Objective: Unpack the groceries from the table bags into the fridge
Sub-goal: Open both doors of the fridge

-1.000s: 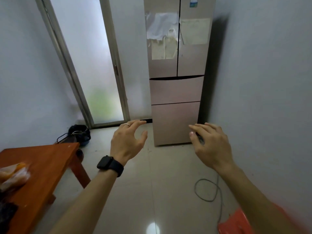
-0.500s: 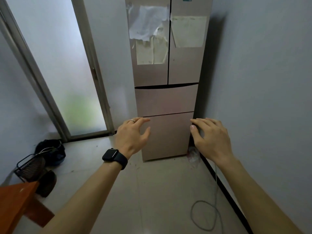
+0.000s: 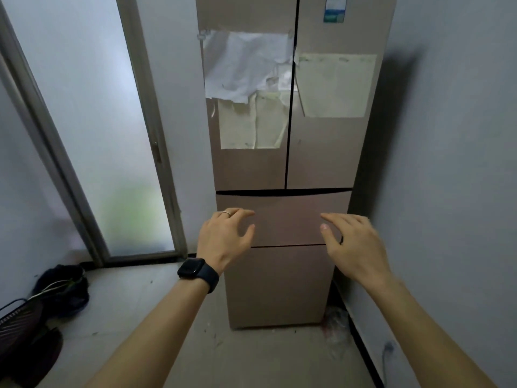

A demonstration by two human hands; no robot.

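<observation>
the table and its bags have slid out of view and the closed fridge (image 3: 282,169) now looms at twelve o'clock, the left hand (image 3: 223,239) and right hand (image 3: 355,245) both empty, loose-fingered and apart before its middle drawer (image 3: 285,217), so opening it likely comes next.

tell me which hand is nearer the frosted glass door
Left. The left hand is just right of the frosted glass door; the right hand is farther right, across the fridge front.

A frosted glass door (image 3: 112,135) stands on the left; below it, a dark bag (image 3: 63,287) and a wire basket (image 3: 16,320) sit at the floor's left edge.
</observation>
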